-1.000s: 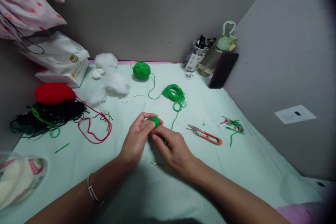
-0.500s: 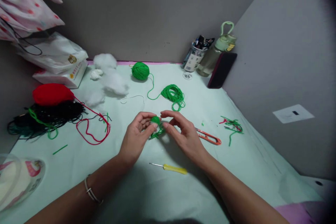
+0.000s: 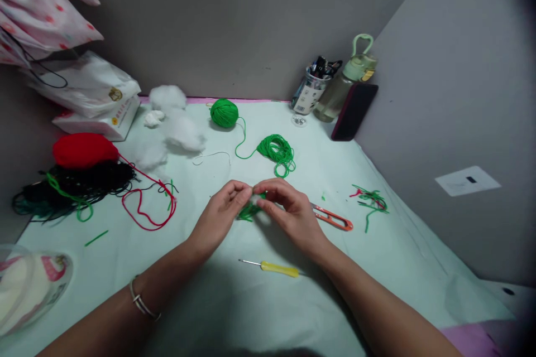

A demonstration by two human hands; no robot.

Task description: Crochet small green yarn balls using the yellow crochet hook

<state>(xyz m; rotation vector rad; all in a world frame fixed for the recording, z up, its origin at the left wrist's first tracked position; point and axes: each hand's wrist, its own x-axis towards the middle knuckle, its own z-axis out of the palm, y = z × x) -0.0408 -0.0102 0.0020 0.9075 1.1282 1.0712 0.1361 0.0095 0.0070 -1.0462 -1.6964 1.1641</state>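
My left hand [image 3: 221, 209] and my right hand [image 3: 293, 213] meet over the middle of the table, with thumbs and fingertips pinched together. Between them is a small green crocheted piece [image 3: 248, 212], mostly covered by the fingers. A bit of white stuffing [image 3: 254, 199] shows at its top, between the two thumbs. Green yarn hangs below the fingertips. Closer to me lies a crochet hook [image 3: 280, 269] with a yellow handle. Orange thread snips [image 3: 335, 218] rest just beyond my right wrist, partly hidden by that hand.
Behind the hands are a green yarn ball [image 3: 224, 113], a loose green coil [image 3: 276, 149] and white fiberfill [image 3: 184, 131]. Red yarn [image 3: 86, 150] and black yarn [image 3: 96, 181] lie left. Yarn scraps [image 3: 372, 199], a phone [image 3: 355, 112], a bottle [image 3: 335, 95] and a pen cup [image 3: 309, 92] stand right.
My right fingers have come in against the green piece, and both hands now touch at the fingertips. My left hand has turned slightly. White stuffing now shows between the thumbs.
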